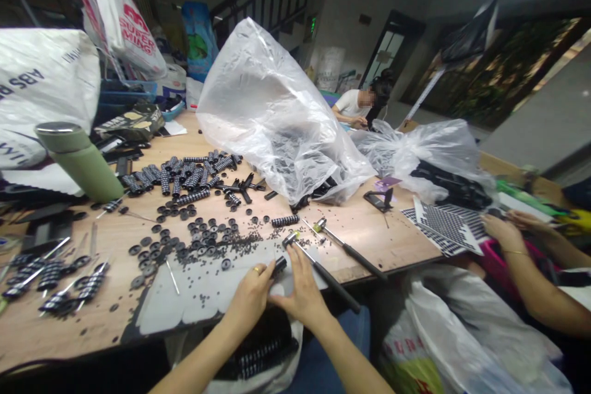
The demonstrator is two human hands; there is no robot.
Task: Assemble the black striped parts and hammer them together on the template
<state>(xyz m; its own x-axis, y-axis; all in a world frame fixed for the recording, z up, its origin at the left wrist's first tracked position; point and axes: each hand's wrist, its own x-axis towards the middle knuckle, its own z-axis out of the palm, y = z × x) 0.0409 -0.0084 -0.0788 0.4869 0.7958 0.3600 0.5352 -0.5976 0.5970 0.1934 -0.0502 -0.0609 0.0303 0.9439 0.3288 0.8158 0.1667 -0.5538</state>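
Observation:
My left hand [252, 295] is closed around a short black cylindrical part [279, 266] at the near edge of the table. Close beside it, my right hand [302, 289] has its fingers stretched out, the tips by the head of a small hammer [330, 280]; whether they touch it I cannot tell. A second hammer [357, 255] lies to the right. Under both hands is a grey-white sheet [157, 301] bearing a thin metal rod [172, 277]. Below, an open white bag [295, 351] contains black-and-white patterned rollers [263, 357].
Black discs [203, 237] and patterned rollers [194, 172] spread leftward, near a green flask [80, 163]. A large clear plastic bag [258, 86] stands behind. A co-worker's arm [521, 258] reaches in at right, by patterned sheets [443, 225]. Another person [353, 101] sits at the back.

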